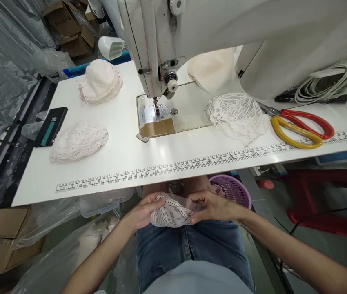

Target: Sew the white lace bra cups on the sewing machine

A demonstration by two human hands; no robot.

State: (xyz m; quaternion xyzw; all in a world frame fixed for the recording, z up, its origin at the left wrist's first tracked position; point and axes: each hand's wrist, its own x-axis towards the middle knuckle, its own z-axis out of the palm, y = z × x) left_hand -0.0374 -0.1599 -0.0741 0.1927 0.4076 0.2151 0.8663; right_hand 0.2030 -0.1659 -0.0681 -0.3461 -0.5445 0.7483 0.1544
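As left grip (143, 211) pinches, white lace (171, 215) between, right grip (209, 207) opposite

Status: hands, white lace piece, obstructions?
Left hand, right hand: holding opposite sides of white lace piece. Lace over blue denim jeans. Metal scissors with red and yellow handles on white tabletop, away from hands.
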